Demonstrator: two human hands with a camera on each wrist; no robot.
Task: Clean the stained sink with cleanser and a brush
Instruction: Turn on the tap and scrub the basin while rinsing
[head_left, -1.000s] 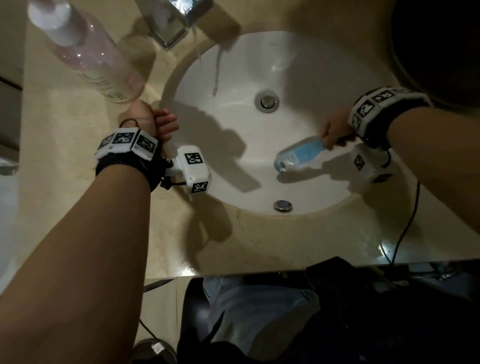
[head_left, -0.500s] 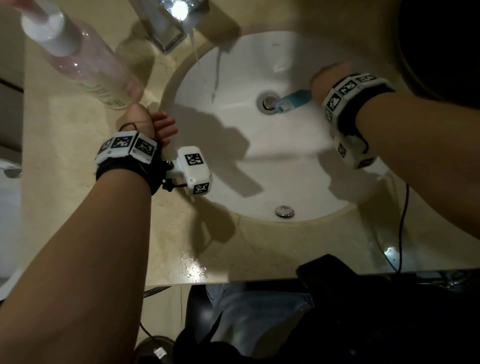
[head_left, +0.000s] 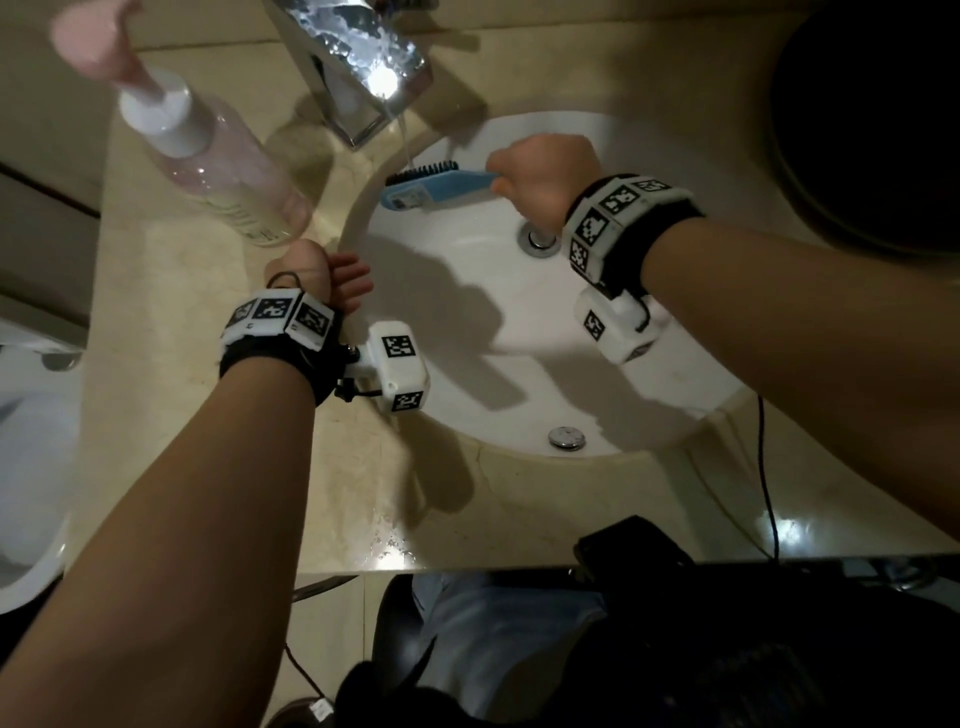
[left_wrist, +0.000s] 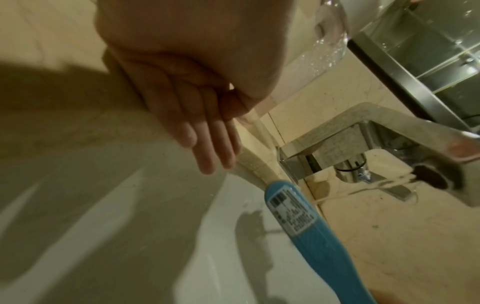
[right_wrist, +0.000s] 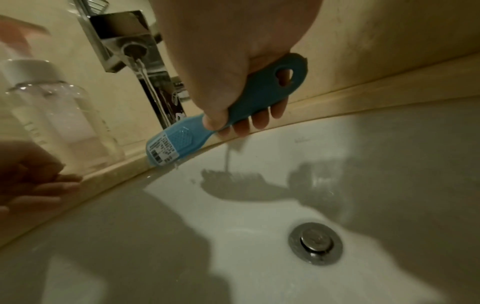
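Gripping the brush (head_left: 441, 189), right hand (head_left: 545, 176) now under the faucet (head_left: 363, 67) stream; left hand (head_left: 322, 275) relaxed.

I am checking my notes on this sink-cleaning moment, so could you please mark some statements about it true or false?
1. The right hand grips the blue brush by its handle. True.
2. Water runs from the faucet onto the brush. True.
3. The left hand holds the clear bottle. False: its fingers lie straight at the sink rim, and the bottle stands on the counter.
4. The brush lies over the drain. False: it is held up near the rim below the faucet.
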